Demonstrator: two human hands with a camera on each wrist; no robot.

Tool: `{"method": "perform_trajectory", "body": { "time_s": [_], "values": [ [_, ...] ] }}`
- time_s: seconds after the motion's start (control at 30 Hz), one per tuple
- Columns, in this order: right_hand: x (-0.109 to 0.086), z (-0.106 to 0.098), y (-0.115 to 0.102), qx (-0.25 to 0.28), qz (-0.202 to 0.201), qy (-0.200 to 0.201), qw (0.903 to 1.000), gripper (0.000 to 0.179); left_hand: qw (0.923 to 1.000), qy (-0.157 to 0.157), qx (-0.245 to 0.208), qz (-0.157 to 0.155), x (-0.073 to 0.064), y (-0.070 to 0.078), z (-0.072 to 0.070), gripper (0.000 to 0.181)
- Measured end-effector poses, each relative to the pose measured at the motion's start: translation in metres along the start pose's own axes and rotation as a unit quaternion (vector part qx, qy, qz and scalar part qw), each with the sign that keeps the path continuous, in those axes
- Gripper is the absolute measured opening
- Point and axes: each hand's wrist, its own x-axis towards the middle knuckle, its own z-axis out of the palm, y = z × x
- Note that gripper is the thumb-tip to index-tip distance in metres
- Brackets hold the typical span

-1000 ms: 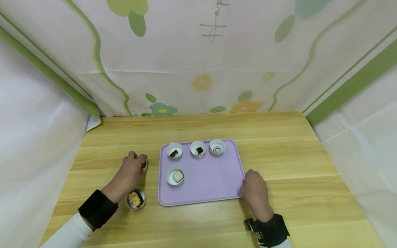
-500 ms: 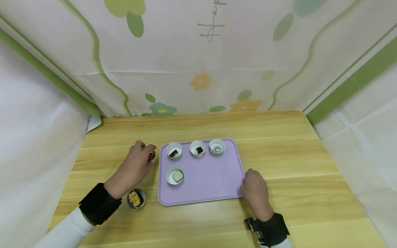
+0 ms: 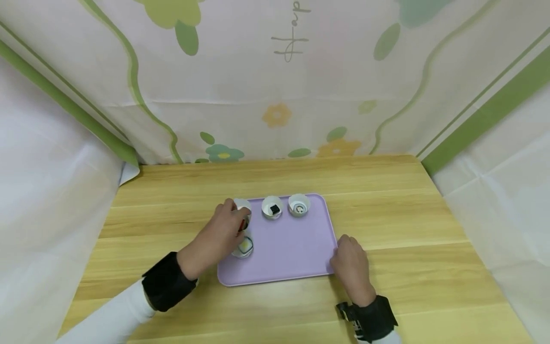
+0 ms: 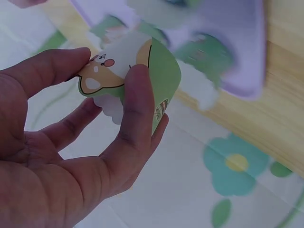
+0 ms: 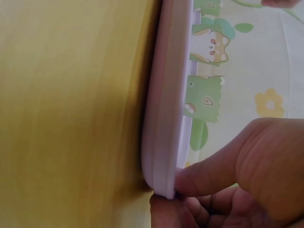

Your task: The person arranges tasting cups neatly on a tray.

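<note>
My left hand [image 3: 213, 244] grips a small paper baking cup [image 4: 164, 71] with a dog print, between thumb and curled fingers. A dark and red sushi piece [image 3: 243, 224] shows at its top in the head view. This cup is over the left side of a lavender tray [image 3: 288, 251]. My right hand [image 3: 352, 267] pinches the tray's right rim, thumb on one side and fingers on the other. On the tray stand more cups: one with black-wrapped food [image 3: 272, 208], one with a round roll [image 3: 299, 205], one with a yellow-centred roll [image 3: 245, 246], and one partly hidden behind my left fingers [image 3: 243, 204].
The tray lies on a wooden table [image 3: 386, 200]. A white floral cloth [image 3: 240, 71] hangs behind the table, and plain white cloth [image 3: 56, 157] covers the sides. My left forearm crosses the table's front left.
My left hand has carried the cup rightward from the table to over the tray. The corn-topped cup on the table is now hidden behind my left arm. My right hand stays on the rim.
</note>
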Motion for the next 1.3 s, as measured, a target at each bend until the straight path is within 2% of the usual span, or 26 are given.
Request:
{"method": "perform_trajectory", "body": {
  "time_s": [0.2,0.4,0.57,0.77,0.97,1.3],
  "values": [
    [-0.001,0.001,0.001,0.000,0.005,-0.003,1.0000,0.008,0.9987,-0.014,0.014,0.046,0.011,0.023,0.017,0.023],
    [-0.001,0.003,0.002,-0.002,-0.007,0.009,0.9999,0.007,0.9947,-0.024,0.051,0.085,0.015,0.035,0.038,0.028],
    [-0.001,0.003,0.002,-0.004,-0.012,0.016,0.9998,0.007,0.9925,-0.040,0.069,0.093,0.017,0.041,0.050,0.018],
    [0.000,0.001,0.002,-0.005,-0.010,0.017,0.9998,0.008,0.9875,-0.047,0.104,0.109,0.018,0.043,0.065,0.013],
    [0.000,0.002,0.002,-0.007,-0.009,0.011,0.9999,0.008,0.9811,-0.066,0.136,0.121,0.014,0.041,0.079,0.022],
    [0.001,0.003,0.003,-0.004,-0.017,0.016,0.9997,0.006,0.9818,-0.062,0.129,0.125,0.012,0.039,0.078,0.024]
  ]
}}
